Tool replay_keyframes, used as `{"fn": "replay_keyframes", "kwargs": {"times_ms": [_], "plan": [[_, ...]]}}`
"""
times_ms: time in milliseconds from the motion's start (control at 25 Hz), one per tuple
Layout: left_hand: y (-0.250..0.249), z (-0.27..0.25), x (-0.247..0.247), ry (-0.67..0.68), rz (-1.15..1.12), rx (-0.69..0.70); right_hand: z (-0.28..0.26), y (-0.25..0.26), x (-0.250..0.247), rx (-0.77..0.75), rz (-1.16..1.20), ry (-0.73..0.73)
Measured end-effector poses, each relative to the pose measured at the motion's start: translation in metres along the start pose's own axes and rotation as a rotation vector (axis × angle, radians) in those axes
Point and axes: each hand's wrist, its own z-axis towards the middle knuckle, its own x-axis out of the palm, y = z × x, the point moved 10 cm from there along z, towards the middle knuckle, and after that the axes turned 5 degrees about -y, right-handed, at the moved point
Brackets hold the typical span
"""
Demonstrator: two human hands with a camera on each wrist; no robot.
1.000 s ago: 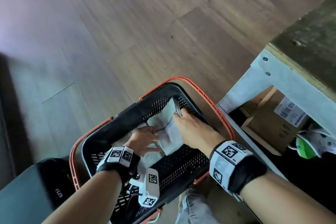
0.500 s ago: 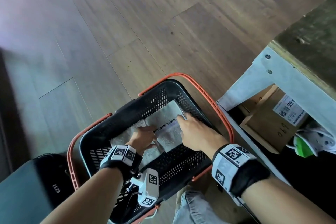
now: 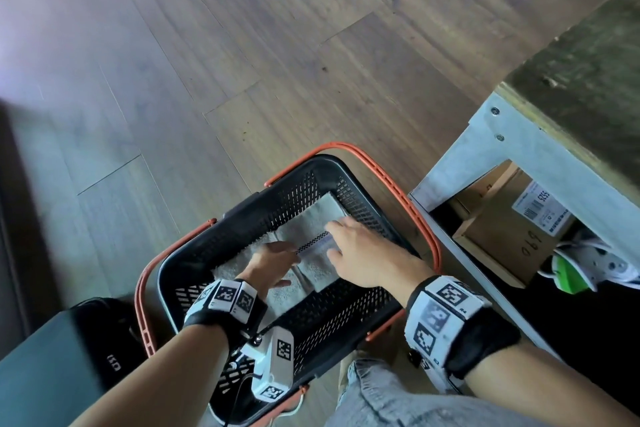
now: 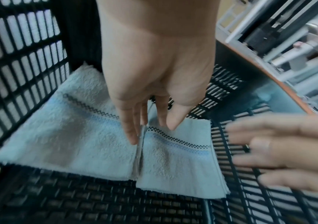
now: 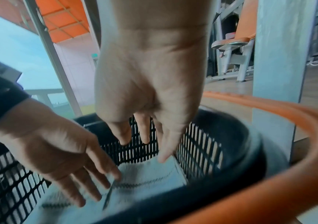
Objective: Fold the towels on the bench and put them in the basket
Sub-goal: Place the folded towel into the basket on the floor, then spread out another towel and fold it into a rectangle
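Note:
Two folded pale-blue towels lie side by side on the floor of the black basket (image 3: 301, 191) with orange handles. In the left wrist view the left towel (image 4: 68, 136) and the right towel (image 4: 177, 159) meet at a seam. My left hand (image 4: 150, 133) touches that seam with straight fingers. My right hand (image 3: 346, 239) is open over the right towel (image 3: 311, 218), fingers spread and holding nothing. From the right wrist, its fingertips (image 5: 161, 159) hover just above the towel (image 5: 150, 171).
The basket stands on a wooden floor. The bench (image 3: 571, 80), with a white frame, rises at the right; a cardboard box (image 3: 502, 229) and shoes (image 3: 595, 263) sit under it. A black bag (image 3: 100, 340) lies to the basket's left.
The right towel, held tilted against the basket's far wall, now lies flat beside the other one. My right hand has let go of it and opened. My left hand stays on the towels.

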Motion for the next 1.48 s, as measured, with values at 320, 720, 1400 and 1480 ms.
{"fn": "replay_keyframes", "kwargs": {"times_ms": [320,720,1400,1480], "plan": [[-0.137,-0.073,0.0,0.148,0.367,0.422,-0.067,0.038,-0.169,-0.149,0.18,-0.461],[-0.292,-0.28,0.037,0.165,0.653,0.952,-0.258,0.083,-0.285,-0.225,0.17,-0.991],[-0.31,-0.516,0.28,0.3,1.171,1.343,-0.539,-0.114,-0.239,0.22,0.268,-1.223],[-0.302,-0.508,0.318,0.288,1.299,1.363,-0.551,-0.138,-0.239,0.216,0.309,-1.273]]}}
